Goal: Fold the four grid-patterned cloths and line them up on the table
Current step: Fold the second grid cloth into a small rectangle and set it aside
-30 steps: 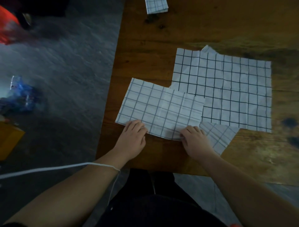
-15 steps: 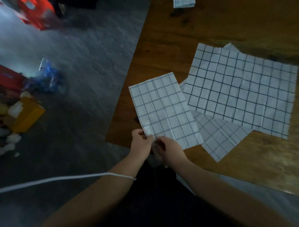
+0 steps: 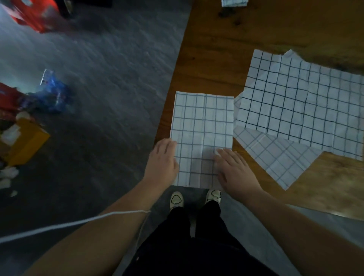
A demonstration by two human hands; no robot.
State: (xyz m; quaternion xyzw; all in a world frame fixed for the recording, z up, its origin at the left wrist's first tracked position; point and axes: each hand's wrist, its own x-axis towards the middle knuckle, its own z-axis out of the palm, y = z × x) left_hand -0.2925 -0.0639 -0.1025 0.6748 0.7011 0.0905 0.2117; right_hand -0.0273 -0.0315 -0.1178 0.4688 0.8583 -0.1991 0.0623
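A person stands at the near corner of a wooden table (image 3: pixel 206 59), both palms down on a half-folded cloth (image 3: pixel 202 126) whose near end hangs just past the table's edge. The left hand (image 3: pixel 161 163) lies along the cloth's left border with straight fingers held close together. The right hand (image 3: pixel 234 171) rests on its near right part, fingers straight and slightly fanned — neither hand pinches the fabric, and whether the left thumb is tucked under the edge cannot be told. By the look of it the job is under halfway: one small folded cloth (image 3: pixel 234 2), cut off by the top of the frame, sits at the table's far side, apparently finished. The piece under the hands appears to be a long rectangle needing at least one more fold. Just to its right a dark-grid cloth (image 3: pixel 301 106) lies spread open, overlapping a pale-grid cloth (image 3: pixel 275 161) that pokes out beneath it — both unfolded, and no line of four has been formed
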